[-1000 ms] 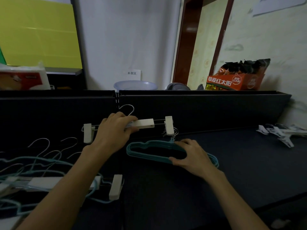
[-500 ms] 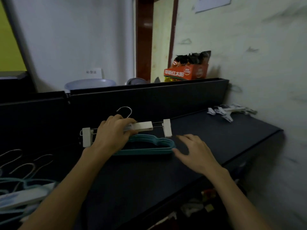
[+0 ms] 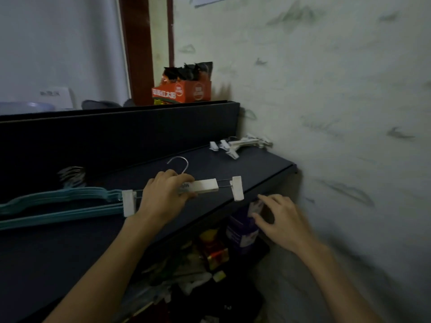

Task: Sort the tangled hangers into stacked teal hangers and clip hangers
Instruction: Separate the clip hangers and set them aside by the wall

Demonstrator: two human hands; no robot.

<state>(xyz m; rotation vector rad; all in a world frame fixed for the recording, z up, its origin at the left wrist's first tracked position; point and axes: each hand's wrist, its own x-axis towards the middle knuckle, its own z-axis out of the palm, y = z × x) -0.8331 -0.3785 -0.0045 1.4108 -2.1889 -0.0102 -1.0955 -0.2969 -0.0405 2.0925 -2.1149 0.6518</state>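
While my left hand point(image 3: 163, 197) grips the white clip hanger point(image 3: 205, 185) by its middle bar, fingers curled round it, the hanger hangs level above the dark bench point(image 3: 70, 248). At 9 o'clock from it the stacked teal hangers point(image 3: 58, 201) lie flat on the bench. My right hand point(image 3: 279, 220) is at 4 o'clock, past the bench edge, fingers spread and holding nothing. More clip hangers point(image 3: 240, 145) lie at 1 o'clock, near the wall.
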